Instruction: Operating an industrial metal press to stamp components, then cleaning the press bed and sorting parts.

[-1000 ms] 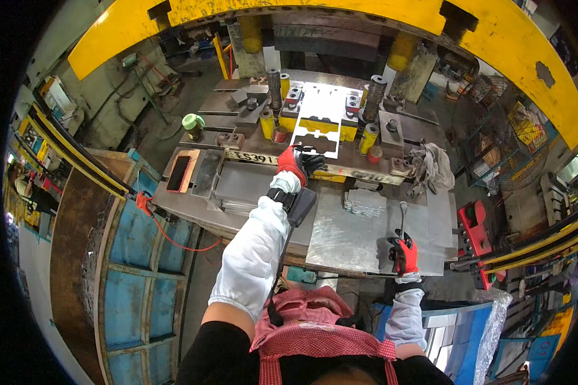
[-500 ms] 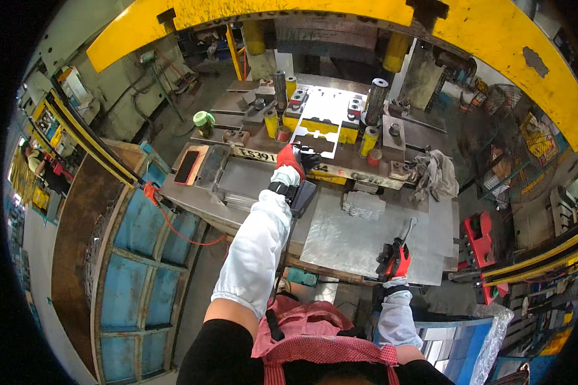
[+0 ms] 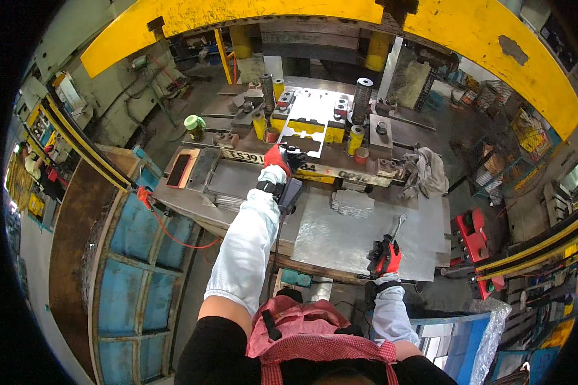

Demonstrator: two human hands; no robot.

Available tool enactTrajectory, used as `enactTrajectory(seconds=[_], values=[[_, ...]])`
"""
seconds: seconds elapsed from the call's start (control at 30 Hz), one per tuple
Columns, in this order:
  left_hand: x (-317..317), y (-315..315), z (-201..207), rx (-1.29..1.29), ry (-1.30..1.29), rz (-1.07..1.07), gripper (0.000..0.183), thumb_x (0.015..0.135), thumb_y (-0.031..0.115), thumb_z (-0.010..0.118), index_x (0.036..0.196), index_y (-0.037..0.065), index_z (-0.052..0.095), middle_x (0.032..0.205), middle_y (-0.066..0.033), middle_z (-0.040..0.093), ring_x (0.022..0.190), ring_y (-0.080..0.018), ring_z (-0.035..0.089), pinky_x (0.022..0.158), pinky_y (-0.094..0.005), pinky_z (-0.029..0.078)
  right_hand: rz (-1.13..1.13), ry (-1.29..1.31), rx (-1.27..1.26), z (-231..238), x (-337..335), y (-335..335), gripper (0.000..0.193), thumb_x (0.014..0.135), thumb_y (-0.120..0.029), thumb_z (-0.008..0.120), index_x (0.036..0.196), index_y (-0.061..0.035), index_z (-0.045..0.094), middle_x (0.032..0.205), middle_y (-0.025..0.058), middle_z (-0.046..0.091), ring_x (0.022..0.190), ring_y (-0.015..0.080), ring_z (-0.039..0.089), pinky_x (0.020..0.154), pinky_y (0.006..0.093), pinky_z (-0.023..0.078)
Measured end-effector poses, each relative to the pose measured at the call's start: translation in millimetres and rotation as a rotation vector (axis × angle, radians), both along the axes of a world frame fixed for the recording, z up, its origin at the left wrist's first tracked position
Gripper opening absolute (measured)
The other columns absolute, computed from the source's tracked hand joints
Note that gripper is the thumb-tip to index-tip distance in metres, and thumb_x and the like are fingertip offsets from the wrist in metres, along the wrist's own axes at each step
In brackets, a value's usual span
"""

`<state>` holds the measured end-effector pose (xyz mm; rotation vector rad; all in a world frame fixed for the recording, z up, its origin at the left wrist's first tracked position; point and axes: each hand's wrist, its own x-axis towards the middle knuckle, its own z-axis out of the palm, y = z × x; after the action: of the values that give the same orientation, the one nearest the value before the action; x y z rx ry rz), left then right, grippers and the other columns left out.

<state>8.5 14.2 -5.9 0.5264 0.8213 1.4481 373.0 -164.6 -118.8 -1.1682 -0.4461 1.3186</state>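
Observation:
My left hand (image 3: 280, 157), in a red and black glove with a white sleeve behind it, reaches forward to the near edge of a cut-out metal plate (image 3: 307, 122) lying on the press die and grips that edge. A dark device is strapped at that wrist. My right hand (image 3: 385, 255), also in a red glove, rests near the front edge of a large bare metal sheet (image 3: 347, 231) and is closed on the handle of a slim metal tool (image 3: 395, 226) that points away from me.
Yellow blocks and guide posts (image 3: 362, 96) flank the die. A stack of small metal pieces (image 3: 352, 204) lies on the sheet. A grey rag (image 3: 424, 172) sits at right, a red control box (image 3: 470, 232) farther right, a green cup (image 3: 194, 123) at left. A yellow press frame (image 3: 289, 9) arches overhead.
My right hand has drawn back toward the near edge of the sheet and tilted the tool. My left hand stays at the plate's edge; the view has shifted slightly.

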Motion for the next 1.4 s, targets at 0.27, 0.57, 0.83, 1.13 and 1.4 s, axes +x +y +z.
enactTrajectory(seconds=[0.27, 0.57, 0.83, 1.13, 1.4], values=[[0.7, 2.2, 3.1, -0.183, -0.187, 0.058, 0.024, 0.086, 0.024, 0.045, 0.083, 0.002, 0.056, 0.077, -0.0135, 0.063, 0.07, -0.028, 0.064, 0.065, -0.0383, 0.054, 0.074, 0.128, 0.08, -15.0, 6.8, 0.1, 0.021, 0.082, -0.023, 0.057, 0.093, -0.0067, 0.049, 0.063, 0.0066, 0.052, 0.042, 0.0167, 0.046, 0.039, 0.0317, 0.043], [28.2, -0.7, 15.3, -0.222, -0.196, 0.094, 0.03, 0.086, 0.023, 0.046, 0.096, -0.004, 0.056, 0.088, -0.0189, 0.062, 0.079, -0.0353, 0.06, 0.075, -0.0446, 0.051, 0.02, 0.073, 0.044, -10.0, 14.1, -2.2, 0.021, 0.083, -0.023, 0.056, 0.095, -0.0064, 0.05, 0.064, 0.0066, 0.053, 0.042, 0.016, 0.046, 0.04, 0.0315, 0.043], [-19.6, 16.3, -31.4, 0.66, 1.589, -0.042, 0.029, 0.083, 0.022, 0.051, 0.099, -0.002, 0.057, 0.096, -0.0167, 0.061, 0.091, -0.0312, 0.058, 0.078, -0.0414, 0.048, 0.024, 0.036, 0.058, 1.5, -1.1, -2.4, 0.02, 0.084, -0.023, 0.054, 0.094, -0.0061, 0.049, 0.061, 0.0047, 0.05, 0.043, 0.0149, 0.046, 0.041, 0.0312, 0.043], [14.7, 14.5, -18.1, 0.413, 0.404, 0.072, 0.029, 0.085, 0.024, 0.048, 0.091, -0.002, 0.057, 0.086, -0.0181, 0.063, 0.082, -0.0325, 0.062, 0.072, -0.0426, 0.052, 0.021, 0.015, 0.045, 0.8, 6.7, -0.5, 0.017, 0.085, -0.022, 0.054, 0.087, -0.0073, 0.047, 0.057, 0.0037, 0.047, 0.039, 0.0145, 0.043, 0.039, 0.0311, 0.042], [7.8, 4.6, -14.0, 0.045, -0.044, 0.036, 0.029, 0.088, 0.024, 0.042, 0.082, -0.001, 0.055, 0.077, -0.0175, 0.061, 0.072, -0.0321, 0.062, 0.067, -0.0403, 0.053, 0.057, 0.11, 0.066, -10.6, 4.1, 3.9, 0.017, 0.082, -0.02, 0.058, 0.089, -0.0079, 0.048, 0.06, 0.006, 0.051, 0.041, 0.0156, 0.045, 0.039, 0.0319, 0.042]])
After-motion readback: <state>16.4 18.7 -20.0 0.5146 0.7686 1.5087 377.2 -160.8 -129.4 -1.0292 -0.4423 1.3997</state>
